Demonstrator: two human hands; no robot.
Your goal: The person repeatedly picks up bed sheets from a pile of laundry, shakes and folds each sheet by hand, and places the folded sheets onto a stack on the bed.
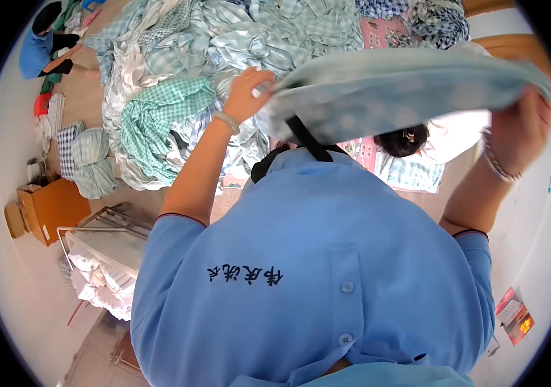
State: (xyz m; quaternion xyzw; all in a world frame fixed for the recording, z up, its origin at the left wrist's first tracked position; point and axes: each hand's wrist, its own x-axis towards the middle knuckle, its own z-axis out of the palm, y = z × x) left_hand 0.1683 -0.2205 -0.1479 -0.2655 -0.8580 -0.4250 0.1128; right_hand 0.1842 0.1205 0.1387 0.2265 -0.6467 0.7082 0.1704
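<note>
Head view, cloth: one pale cloth, lifted, spread between the hands, not laid down.
Right hand: clamped on its right end (blurred, though).
Left hand: at its left end; cannot tell whether the fingers grip it.
Heap: far side, loose and unfolded, too tangled to count; one green gingham piece near its left edge.
Bundles: two gathered ones at left, navy-checked and pale green.
People: two others, one far left, one dark-haired head beyond the waist.
</note>
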